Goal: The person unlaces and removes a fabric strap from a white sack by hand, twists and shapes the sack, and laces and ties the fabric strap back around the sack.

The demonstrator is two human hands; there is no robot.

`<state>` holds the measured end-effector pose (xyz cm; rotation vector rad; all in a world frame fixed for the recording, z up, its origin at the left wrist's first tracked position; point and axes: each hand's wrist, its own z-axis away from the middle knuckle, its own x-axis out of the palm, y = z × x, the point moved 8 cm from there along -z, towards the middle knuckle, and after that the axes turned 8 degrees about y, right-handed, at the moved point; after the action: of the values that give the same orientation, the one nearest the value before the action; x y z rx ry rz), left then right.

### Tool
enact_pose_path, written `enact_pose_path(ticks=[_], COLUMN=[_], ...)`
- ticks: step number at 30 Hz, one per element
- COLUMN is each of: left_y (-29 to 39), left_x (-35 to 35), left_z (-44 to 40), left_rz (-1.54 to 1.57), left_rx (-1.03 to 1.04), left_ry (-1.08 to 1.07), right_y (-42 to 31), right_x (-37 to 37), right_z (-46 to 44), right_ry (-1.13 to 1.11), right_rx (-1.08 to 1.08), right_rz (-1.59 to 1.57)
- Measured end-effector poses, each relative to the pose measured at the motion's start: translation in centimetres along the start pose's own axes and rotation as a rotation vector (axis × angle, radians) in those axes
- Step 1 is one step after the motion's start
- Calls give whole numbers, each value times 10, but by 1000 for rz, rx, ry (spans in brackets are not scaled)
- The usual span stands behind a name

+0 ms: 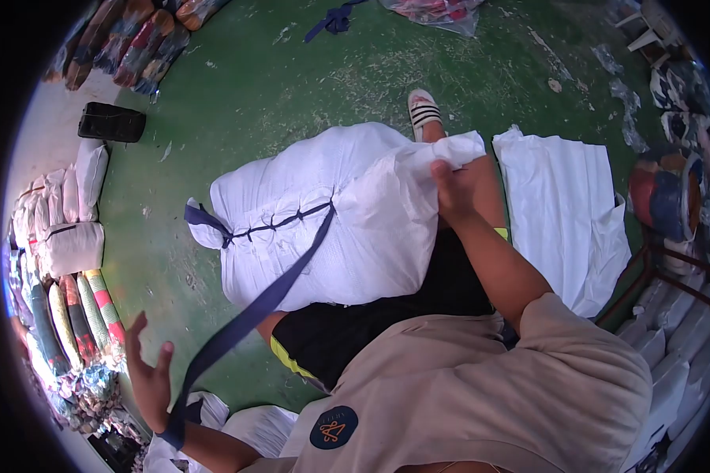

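Sack [363,225] left of sheet [560,221]

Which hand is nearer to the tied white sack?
Right hand, gripping the tied white sack at one end; the left hand is apart from it, beside the blue strap.

A round dark badge [333,428] on the chest of the beige shirt [481,386] carries an orange line emblem and a row of small lettering, too faint and slanted to read with certainty. The white slide sandal [424,113] on the foot bears dark parallel stripes as a mark, with its reddish print too small to make out; no word or number can be read anywhere
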<state>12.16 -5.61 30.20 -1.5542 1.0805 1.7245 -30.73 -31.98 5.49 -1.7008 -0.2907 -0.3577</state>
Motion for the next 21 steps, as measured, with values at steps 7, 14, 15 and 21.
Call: enact_pose_path(ticks=[7, 14, 15, 21], left_y=[-171, -87, -115, 122], left_x=[-83, 200, 210, 175], left_z=[-2, 154, 288, 149], left_rz=[177, -149, -184, 350], left_rx=[-263, -182, -187, 26], left_ry=[485, -725, -931, -826], right_y=[-21, -7, -7, -1], right_x=[-10, -1, 0, 13], right_z=[-16, -15, -15, -15], right_ry=[51, -21, -52, -39], right_rx=[-178, -34, -20, 24], right_rz=[151, -7, 4, -161])
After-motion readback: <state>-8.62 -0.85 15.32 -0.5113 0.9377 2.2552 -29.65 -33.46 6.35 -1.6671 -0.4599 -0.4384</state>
